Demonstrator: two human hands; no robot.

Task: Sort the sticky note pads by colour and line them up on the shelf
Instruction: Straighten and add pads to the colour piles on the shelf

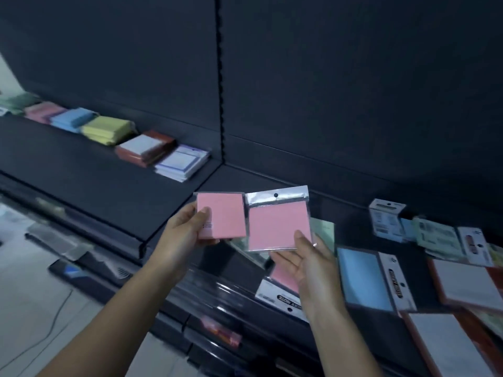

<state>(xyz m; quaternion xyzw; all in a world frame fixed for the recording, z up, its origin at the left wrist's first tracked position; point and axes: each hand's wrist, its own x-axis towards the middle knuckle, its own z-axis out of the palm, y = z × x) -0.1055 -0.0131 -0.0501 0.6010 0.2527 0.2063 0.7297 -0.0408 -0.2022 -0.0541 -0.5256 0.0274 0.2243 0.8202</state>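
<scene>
**Item 1: bare pad** (221,220). Pink, square, with a faint printed line near its left edge. It is held in the air above the front of the shelf (81,164). The left grip (187,229) pinches it, thumb on the face and fingers behind.

**Item 2: wrapped pad** (279,227). Pink, in a clear sleeve with a silvery header strip and a punched hang hole. It is held just right of the bare pad, their edges close or touching. The right grip (307,263) clasps its lower right corner, thumb on top and fingers beneath.

**Sorted row, left bay, along the back wall.** From left to right:
- green stack (19,103)
- pink stack (43,111)
- blue stack (72,119)
- yellow stack (106,129)
- red-edged stack (144,148)
- blue-edged stack (182,161)

**Unsorted heap, right bay.**
- blue pack (364,278), lying flat
- pink pack (283,277), below the right grip
- green pack (324,231), behind the wrapped pad
- white cartons (386,217)
- red-edged pads (468,281)

**Legibility.**
- The green stack is blurred and cut by the frame edge.
- The pink pack is half covered by the right grip, and only part of its label reads.
- The green pack shows a corner only.
- Heap items at lower right run out of frame.
- Print on the cartons is too smeared to read.
- Stack counts cannot be told.
</scene>
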